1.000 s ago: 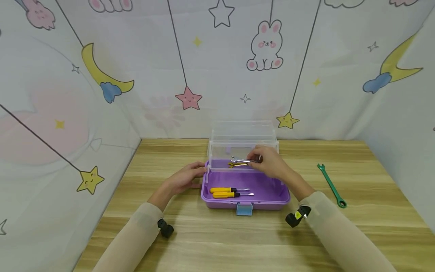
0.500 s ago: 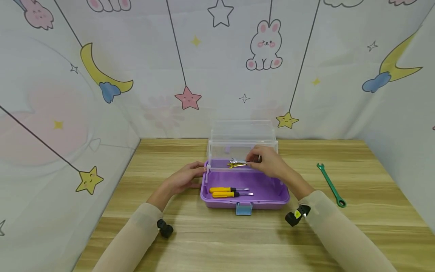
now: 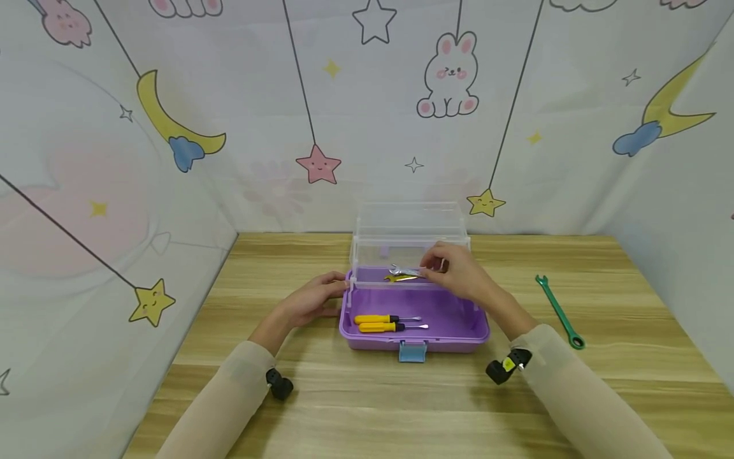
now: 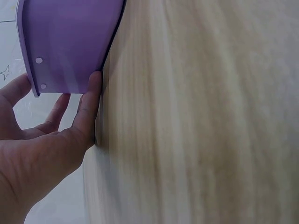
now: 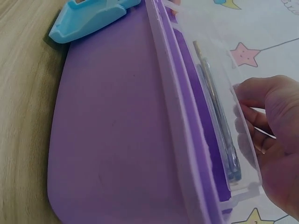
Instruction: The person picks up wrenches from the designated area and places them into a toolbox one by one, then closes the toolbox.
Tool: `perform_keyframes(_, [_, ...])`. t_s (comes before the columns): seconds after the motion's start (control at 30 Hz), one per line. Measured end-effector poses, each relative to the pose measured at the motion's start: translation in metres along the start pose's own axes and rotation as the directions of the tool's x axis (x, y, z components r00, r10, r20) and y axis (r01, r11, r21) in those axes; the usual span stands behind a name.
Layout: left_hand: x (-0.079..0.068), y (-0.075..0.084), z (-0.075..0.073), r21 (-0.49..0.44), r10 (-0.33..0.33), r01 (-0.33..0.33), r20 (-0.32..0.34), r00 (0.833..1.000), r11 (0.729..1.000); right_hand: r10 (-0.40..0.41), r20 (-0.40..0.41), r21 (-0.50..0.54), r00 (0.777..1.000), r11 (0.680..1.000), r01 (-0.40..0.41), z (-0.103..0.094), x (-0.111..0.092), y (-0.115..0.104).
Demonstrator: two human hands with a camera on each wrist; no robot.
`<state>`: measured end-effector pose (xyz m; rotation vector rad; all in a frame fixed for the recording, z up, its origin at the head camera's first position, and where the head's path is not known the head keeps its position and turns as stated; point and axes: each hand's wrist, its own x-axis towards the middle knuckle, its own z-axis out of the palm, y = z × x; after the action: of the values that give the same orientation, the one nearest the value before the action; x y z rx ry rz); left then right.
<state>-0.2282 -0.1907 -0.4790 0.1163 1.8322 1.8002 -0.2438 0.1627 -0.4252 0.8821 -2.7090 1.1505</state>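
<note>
Right hand [image 3: 459,271] edging slightly toward right end of toolbox [image 3: 373,345]; silver wrench [image 3: 402,271] lying beside gold wrench [image 3: 395,278] in toolbox's clear tray [image 3: 367,285], placing seemingly settling. Fingers curling; whether gripping, cannot tell. Left hand [image 3: 312,298] bracing toolbox's left end, fingers spreading.

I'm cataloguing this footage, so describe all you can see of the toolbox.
The toolbox stands open and upright on the table, purple and plastic by its look, with a blue latch at the front. A clear lid stands raised behind; a clear tray, raised over the back, has two small wrenches in it, one silver, one gold. Two yellow-handled screwdrivers lie inside, front left. The left hand touches its left end; the right hand is at the tray, contact unclear.
</note>
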Motion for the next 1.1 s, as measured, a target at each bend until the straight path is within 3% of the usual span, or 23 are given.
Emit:
perform_keyframes(0.3, [0.001,0.001,0.0,-0.003,0.004,-0.004,0.004,1.0,1.0,0.028,-0.023,-0.023,0.999,0.999,-0.028,-0.03,-0.022,0.007])
perform_keyframes(0.67, [0.001,0.003,0.002,0.01,-0.001,0.001,0.011,1.0,1.0,0.086,-0.063,-0.068,0.994,0.994,-0.091,-0.073,-0.051,0.043])
perform_keyframes(0.9, [0.002,0.002,0.002,0.003,0.007,-0.007,0.007,1.0,1.0,0.084,-0.113,-0.111,0.99,0.989,-0.097,-0.088,-0.068,0.064])
perform_keyframes(1.1, [0.002,0.001,0.001,0.01,0.008,-0.008,0.009,1.0,1.0,0.163,-0.118,-0.149,0.98,0.972,-0.18,-0.096,-0.082,0.082])
